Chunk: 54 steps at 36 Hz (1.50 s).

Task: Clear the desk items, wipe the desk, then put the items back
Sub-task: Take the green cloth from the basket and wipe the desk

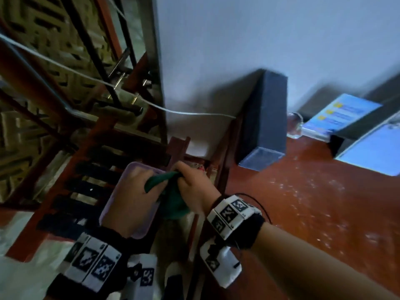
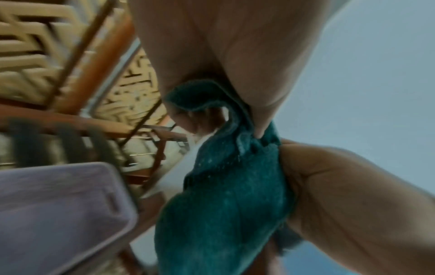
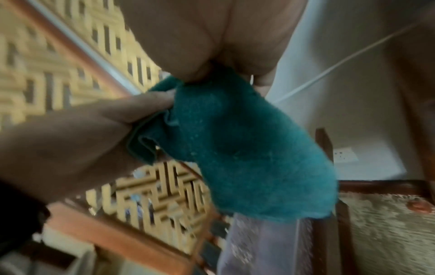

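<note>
Nearest, both hands meet over a lavender tray (image 1: 140,233) that sits on a slatted wooden seat (image 1: 86,187) left of the counter (image 1: 303,202). The left hand (image 1: 129,191) has its fingers (image 3: 153,100) curled and pinched on one end of the teal cloth (image 1: 173,202). The right hand (image 1: 194,187) is clamped round the other end, so the cloth hangs bunched between them, above the tray's right edge. Held that way it is probably being wrung or gathered over the tray, so anything shed falls there rather than on the wood.

To the right, the red-brown counter shows pale specks, which suggests wiping is not finished. Farther back a dark box (image 1: 266,118) stands against the wall, and a blue leaflet (image 1: 337,113) lies at the far right.
</note>
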Each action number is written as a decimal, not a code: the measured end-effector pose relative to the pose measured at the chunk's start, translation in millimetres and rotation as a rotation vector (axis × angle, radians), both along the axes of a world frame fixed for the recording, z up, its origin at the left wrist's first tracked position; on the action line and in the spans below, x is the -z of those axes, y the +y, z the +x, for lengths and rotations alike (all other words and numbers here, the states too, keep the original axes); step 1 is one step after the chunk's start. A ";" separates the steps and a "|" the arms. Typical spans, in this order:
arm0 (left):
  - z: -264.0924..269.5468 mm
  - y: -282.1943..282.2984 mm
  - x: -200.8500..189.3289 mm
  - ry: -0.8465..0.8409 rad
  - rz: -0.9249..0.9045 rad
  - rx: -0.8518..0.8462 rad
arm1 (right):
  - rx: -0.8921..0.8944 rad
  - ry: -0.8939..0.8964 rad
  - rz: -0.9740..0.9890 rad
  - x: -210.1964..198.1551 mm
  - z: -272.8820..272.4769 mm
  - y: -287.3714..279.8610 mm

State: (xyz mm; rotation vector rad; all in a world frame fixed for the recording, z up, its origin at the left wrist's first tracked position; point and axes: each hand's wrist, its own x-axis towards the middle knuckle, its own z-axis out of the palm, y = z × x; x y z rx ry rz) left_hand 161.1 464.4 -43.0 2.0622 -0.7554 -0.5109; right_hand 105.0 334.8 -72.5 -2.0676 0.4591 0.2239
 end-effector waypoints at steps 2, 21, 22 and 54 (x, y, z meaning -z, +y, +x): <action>-14.8 -13.9 -13.0 0.043 0.015 0.004 | 0.059 -0.050 0.049 -21.4 -23.5 -14.4; -146.2 -156.7 -88.1 0.043 -0.128 0.295 | 0.378 -0.249 0.192 -114.6 -216.4 -148.6; -149.9 -161.9 -89.7 0.042 -0.133 0.316 | 0.367 -0.221 0.202 -118.0 -223.9 -152.1; -182.3 -208.2 -121.9 0.217 -0.178 0.646 | 0.426 -0.279 0.413 -145.7 -281.9 -176.2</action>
